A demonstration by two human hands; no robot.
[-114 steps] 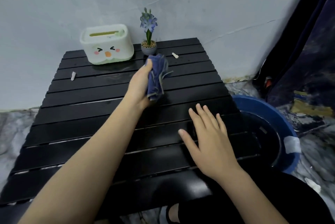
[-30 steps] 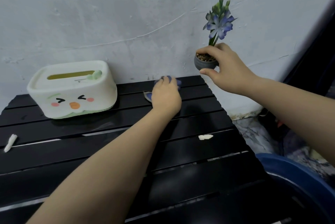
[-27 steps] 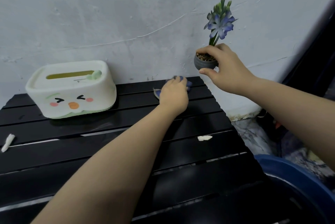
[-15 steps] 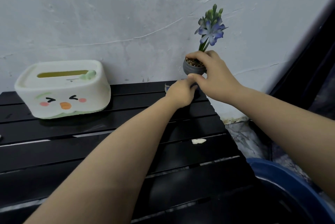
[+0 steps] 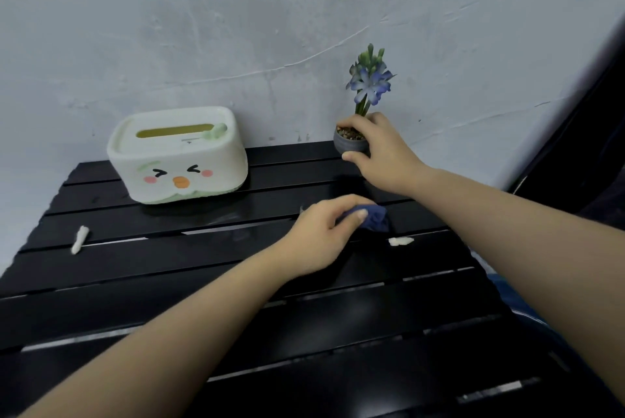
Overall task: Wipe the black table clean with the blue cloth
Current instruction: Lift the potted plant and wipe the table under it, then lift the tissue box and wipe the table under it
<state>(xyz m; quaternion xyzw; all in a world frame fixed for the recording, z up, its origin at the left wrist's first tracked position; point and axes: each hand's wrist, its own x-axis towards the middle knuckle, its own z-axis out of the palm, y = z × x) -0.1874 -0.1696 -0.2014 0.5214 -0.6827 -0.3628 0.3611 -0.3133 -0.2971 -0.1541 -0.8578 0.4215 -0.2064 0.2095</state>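
The black slatted table (image 5: 142,285) fills the lower view. My left hand (image 5: 321,235) presses the bunched blue cloth (image 5: 373,219) onto a slat right of centre; most of the cloth is hidden under my fingers. My right hand (image 5: 382,154) grips the small grey flower pot (image 5: 350,144) at the table's back right corner. The pot looks set on the rear slat, with its blue flower (image 5: 368,83) upright against the wall.
A white tissue box (image 5: 177,155) with a duck face stands at the back left. A white scrap (image 5: 400,241) lies just right of the cloth, another white scrap (image 5: 79,239) near the left edge. The pale wall (image 5: 270,29) stands close behind; a blue basin rim (image 5: 507,285) shows at right.
My left hand has dragged the cloth from the back corner toward me by two slats. My right hand has lowered the flower pot from the air down to the rear slat.
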